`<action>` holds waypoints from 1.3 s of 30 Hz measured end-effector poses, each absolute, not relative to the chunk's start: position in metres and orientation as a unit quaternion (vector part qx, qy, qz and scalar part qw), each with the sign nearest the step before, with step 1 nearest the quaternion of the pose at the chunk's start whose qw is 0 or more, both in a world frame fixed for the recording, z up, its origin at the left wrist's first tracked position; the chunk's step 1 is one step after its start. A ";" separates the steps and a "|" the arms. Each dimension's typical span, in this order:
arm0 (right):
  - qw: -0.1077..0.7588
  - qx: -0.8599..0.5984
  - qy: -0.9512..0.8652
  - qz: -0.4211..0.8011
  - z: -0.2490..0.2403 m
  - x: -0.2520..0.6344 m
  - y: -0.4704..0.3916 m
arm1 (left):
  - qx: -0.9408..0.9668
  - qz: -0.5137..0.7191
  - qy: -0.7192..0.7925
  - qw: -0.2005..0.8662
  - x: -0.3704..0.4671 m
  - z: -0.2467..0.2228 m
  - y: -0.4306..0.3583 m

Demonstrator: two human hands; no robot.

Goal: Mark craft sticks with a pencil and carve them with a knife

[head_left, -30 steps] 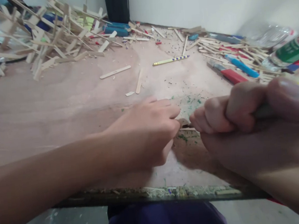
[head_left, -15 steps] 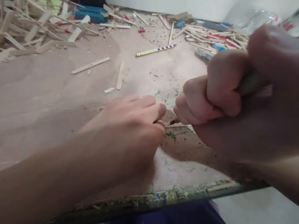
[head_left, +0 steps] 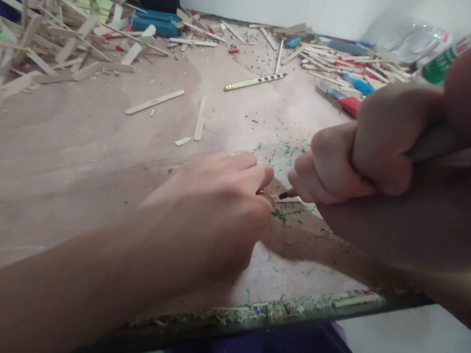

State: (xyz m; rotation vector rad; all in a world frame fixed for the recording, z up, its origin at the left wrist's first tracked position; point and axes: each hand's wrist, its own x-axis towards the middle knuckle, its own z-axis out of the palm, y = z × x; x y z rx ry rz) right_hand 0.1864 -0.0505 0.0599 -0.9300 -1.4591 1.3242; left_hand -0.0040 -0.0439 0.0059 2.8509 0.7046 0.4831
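Observation:
My left hand [head_left: 222,210] lies low on the table, fingers curled and pressed together. It holds down a thin wooden craft stick [head_left: 291,200], whose pale end pokes out past the thumb and forefinger. My right hand [head_left: 364,150] is wrapped in a fist around a carving tool with a greyish handle [head_left: 436,140]. The tool's dark, narrow tip [head_left: 285,195] touches or hovers just over the stick, close to my left fingertips; I cannot tell which. Green shavings [head_left: 279,215] are scattered under and around the stick.
A heap of craft sticks [head_left: 65,43] rises at the back left. More sticks [head_left: 332,57] lie at the back right beside a clear plastic package [head_left: 416,37]. A yellow pencil [head_left: 254,81] and loose sticks [head_left: 155,102] lie mid-table. Debris [head_left: 270,308] lines the front edge.
The whole view has shifted, so the table's things appear farther right. My right hand has drawn back slightly from my left, showing more of the tool's tip. Both grips stay the same.

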 end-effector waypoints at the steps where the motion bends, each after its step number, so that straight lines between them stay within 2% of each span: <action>1: 0.469 -0.366 -0.595 0.541 0.059 0.185 -0.052 | 0.954 0.165 0.234 0.085 -0.004 0.006 -0.044; 12: 0.483 -0.472 -0.503 0.540 0.065 0.168 -0.046 | 0.949 0.170 0.249 0.092 -0.002 0.004 -0.041; 17: 0.444 -0.537 -0.470 0.541 0.071 0.161 -0.049 | 0.949 0.155 0.260 0.085 -0.002 0.006 -0.041; 22: 0.451 -0.526 -0.463 0.553 0.073 0.155 -0.048 | 0.949 0.145 0.266 0.090 -0.002 0.008 -0.041; 33: 0.573 -0.437 -0.526 0.453 0.040 0.165 -0.073 | 0.953 0.098 0.273 0.088 0.002 0.011 -0.040; 39: 0.556 -0.458 -0.442 0.535 0.049 0.159 -0.052 | 0.961 0.086 0.255 0.062 0.002 0.011 -0.040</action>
